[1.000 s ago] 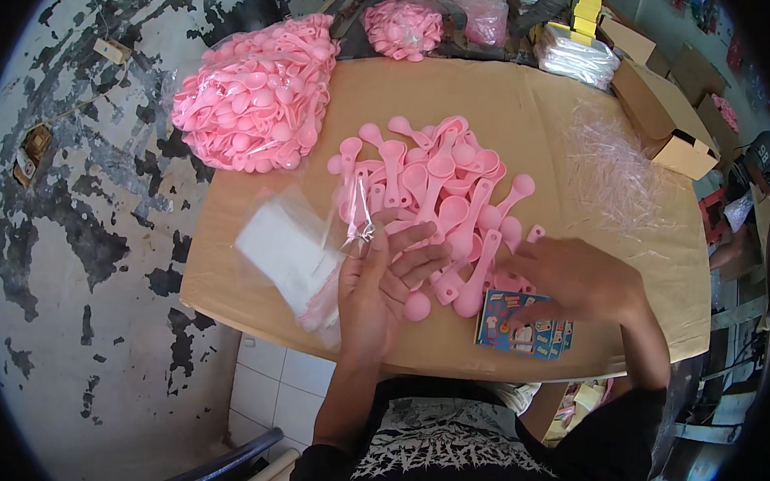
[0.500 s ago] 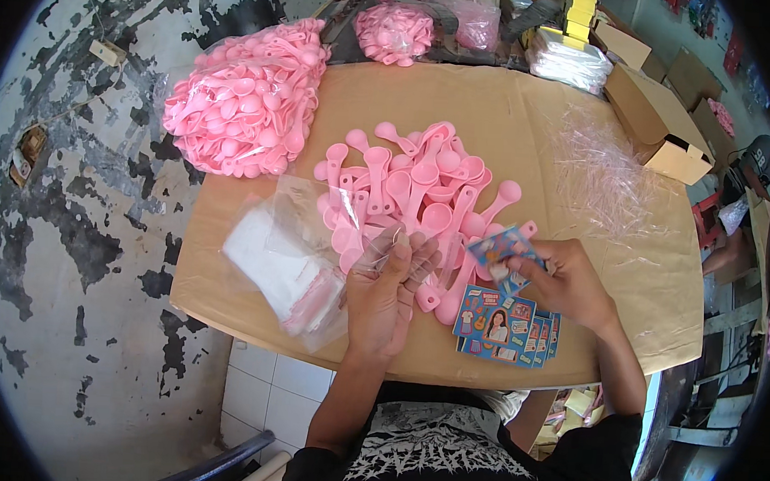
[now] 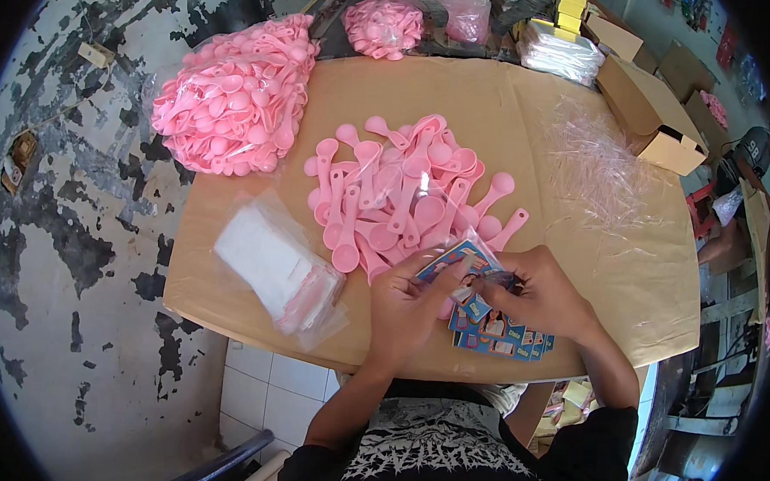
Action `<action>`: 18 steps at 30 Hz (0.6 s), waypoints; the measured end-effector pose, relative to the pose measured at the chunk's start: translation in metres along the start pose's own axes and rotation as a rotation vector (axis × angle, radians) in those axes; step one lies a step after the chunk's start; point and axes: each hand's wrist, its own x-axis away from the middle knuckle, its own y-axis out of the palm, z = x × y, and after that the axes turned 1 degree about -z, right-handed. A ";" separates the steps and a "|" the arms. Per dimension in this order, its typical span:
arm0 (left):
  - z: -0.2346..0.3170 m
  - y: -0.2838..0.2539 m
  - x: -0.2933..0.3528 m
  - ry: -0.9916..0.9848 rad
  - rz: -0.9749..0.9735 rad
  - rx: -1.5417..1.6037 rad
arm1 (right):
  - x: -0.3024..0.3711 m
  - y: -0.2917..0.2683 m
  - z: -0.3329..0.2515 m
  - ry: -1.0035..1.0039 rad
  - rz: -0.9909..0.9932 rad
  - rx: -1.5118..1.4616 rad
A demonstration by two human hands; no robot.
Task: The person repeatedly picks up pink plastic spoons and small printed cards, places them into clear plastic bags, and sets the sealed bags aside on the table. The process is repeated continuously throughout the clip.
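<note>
Both hands meet at the near edge of the pink scoop pile [image 3: 405, 185]. My left hand [image 3: 398, 315] pinches a clear plastic bag [image 3: 475, 238], whose glossy film shows around a small blue printed card [image 3: 462, 260]. My right hand [image 3: 543, 294] has its fingers closed on the card at the bag; how far in the card sits is hard to tell. Just below the hands lies a fanned stack of similar blue cards [image 3: 493, 338], partly covered by my right fingers. A stack of clear bags [image 3: 267, 256] rests to the left.
Brown paper covers the table [image 3: 608, 313]. A big bag of pink scoops [image 3: 235, 102] stands at the far left, a smaller one [image 3: 381, 27] behind. Clear plastic scraps [image 3: 594, 164] lie to the right, near an open cardboard box [image 3: 653, 115]. A peeling wall [image 3: 80, 251] flanks the left.
My left hand has moved right with the clear bag, and the card in my right hand has come left to meet it. The view has shifted slightly.
</note>
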 end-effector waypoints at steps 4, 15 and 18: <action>-0.001 0.002 0.001 0.102 -0.080 0.093 | -0.001 0.005 -0.005 0.103 0.067 -0.216; -0.002 -0.008 -0.001 0.102 -0.224 0.599 | 0.000 0.009 0.006 0.004 0.135 -0.260; -0.004 -0.006 0.004 -0.006 -0.095 0.623 | -0.006 0.018 -0.005 0.080 0.203 -0.384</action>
